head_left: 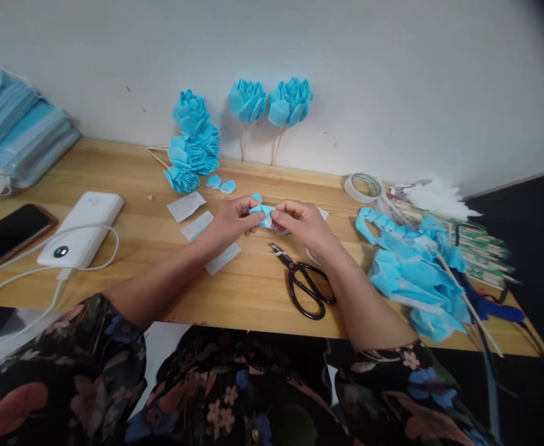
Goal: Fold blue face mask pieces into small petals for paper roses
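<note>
Between my two hands, above the middle of the table, is a small folded blue petal (263,214). My left hand (235,221) pinches its left side with thumb and fingers. On the right side, my right hand (302,224) grips it the same way. Two folded blue petals (220,184) lie on the wood just beyond my left hand, and another blue piece (256,197) shows behind its fingers. White rectangular pieces (186,206) lie left of and under my left hand. Black-handled scissors (303,279) rest below my right hand, blades pointing up and left.
Several blue flowers (192,145) lie at the back; two stemmed ones (290,102) lean on the wall. At right are a tape roll (363,187), crumpled blue material (406,279) and a stick bundle (479,254). A power bank (83,226), phone (9,235) and packed masks (21,127) occupy the left.
</note>
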### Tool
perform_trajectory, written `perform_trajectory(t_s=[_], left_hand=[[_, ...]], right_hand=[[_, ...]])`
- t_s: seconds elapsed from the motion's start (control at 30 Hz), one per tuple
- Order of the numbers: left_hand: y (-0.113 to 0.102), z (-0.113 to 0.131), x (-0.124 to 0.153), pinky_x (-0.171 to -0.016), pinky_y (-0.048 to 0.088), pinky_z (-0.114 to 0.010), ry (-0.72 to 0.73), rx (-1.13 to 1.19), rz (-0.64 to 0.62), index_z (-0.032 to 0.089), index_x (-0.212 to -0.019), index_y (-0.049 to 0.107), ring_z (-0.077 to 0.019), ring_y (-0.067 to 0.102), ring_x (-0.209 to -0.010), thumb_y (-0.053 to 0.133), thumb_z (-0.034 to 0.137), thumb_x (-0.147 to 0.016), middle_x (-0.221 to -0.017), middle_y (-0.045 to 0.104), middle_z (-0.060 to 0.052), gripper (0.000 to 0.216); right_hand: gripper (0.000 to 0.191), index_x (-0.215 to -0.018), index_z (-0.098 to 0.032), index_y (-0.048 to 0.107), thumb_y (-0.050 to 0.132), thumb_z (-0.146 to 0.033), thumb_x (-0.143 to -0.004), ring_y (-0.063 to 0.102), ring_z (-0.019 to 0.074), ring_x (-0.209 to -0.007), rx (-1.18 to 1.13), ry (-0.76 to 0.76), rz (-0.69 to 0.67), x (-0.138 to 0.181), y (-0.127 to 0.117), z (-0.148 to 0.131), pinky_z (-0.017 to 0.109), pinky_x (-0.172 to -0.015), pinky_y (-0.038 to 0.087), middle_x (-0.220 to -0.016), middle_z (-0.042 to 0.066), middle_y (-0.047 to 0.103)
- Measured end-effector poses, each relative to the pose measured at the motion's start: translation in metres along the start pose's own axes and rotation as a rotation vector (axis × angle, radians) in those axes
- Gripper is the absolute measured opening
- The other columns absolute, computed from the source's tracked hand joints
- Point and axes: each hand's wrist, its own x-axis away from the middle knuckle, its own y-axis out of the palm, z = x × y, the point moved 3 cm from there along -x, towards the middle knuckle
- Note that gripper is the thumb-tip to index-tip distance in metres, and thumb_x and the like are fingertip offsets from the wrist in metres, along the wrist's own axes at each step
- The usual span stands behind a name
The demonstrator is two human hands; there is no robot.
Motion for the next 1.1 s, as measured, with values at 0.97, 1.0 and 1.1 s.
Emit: perform_trajectory(t_s=[0.97, 1.0, 1.1], left_hand=[[-0.003, -0.001, -0.002, -0.050, 0.040, -0.019, -0.066, 0.242, 0.132, 0.015, -0.075, 0.059, -0.0064, 0.051, -0.048, 0.072, 0.028, -0.084, -0.056, 0.058, 0.003, 0.020], [-0.003, -0.002, -0.002, -0.050, 0.039, -0.019, -0.074, 0.248, 0.131, 0.015, -0.074, 0.059, -0.0062, 0.051, -0.048, 0.072, 0.028, -0.085, -0.056, 0.058, 0.004, 0.021], [-0.003, -0.001, -0.003, -0.051, 0.040, -0.019, -0.079, 0.243, 0.122, 0.016, -0.074, 0.058, -0.0060, 0.051, -0.048, 0.070, 0.026, -0.087, -0.055, 0.057, 0.004, 0.021]], right_hand=[[0.032, -0.110, -0.030, 0.071, 0.058, -0.015, -0.085, 0.056, 0.0262, -0.130, 0.370, -0.465, 0.089, 0.006, 0.001, -0.020, 0.049, -0.108, 0.045, -0.135, 0.005, 0.065], [0.034, -0.111, -0.031, 0.071, 0.058, -0.014, -0.085, 0.054, 0.0268, -0.132, 0.435, -0.492, 0.077, 0.006, 0.003, -0.019, 0.051, -0.111, 0.043, -0.139, 0.004, 0.063], [0.031, -0.111, -0.032, 0.071, 0.060, -0.016, -0.087, 0.051, 0.0281, -0.135, 0.541, -0.537, 0.072, 0.005, 0.006, -0.016, 0.053, -0.111, 0.043, -0.145, 0.004, 0.058]])
